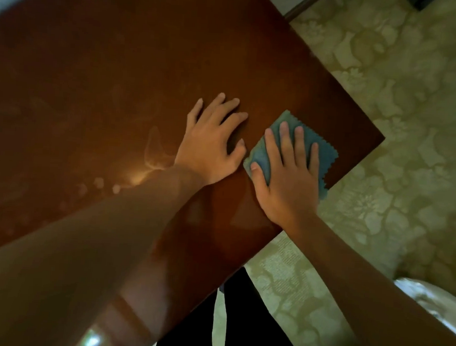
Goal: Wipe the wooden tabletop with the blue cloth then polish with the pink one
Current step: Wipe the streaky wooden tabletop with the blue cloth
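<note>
Wooden tabletop (pixel 114 89) fills most of the head view, its dark reddish surface glossy, with a bright light reflection and faint smears near the left forearm. Its right-hand corner juts out over a pale floral-patterned floor (pixel 414 118), and its near edge runs diagonally down toward the person's dark-clothed legs (pixel 251 323).

The blue cloth (pixel 322 155) lies flat on the wood close to that corner, its zigzag-cut border just beside the near edge and one corner of the fabric appearing to reach the edge. The right hand (pixel 288 177) presses down on the cloth with fingers straight and slightly spread, thumb on the fabric's inner side. The left hand (pixel 213 142) rests flat on bare wood just beside the cloth, fingers splayed and holding nothing.

To the left and far side of both hands a broad stretch of bare wood extends to the frame's border. To the right only a narrow strip remains before the corner.

A shiny pale object (pixel 439 301) sits at the lower right, too blurred to identify.
</note>
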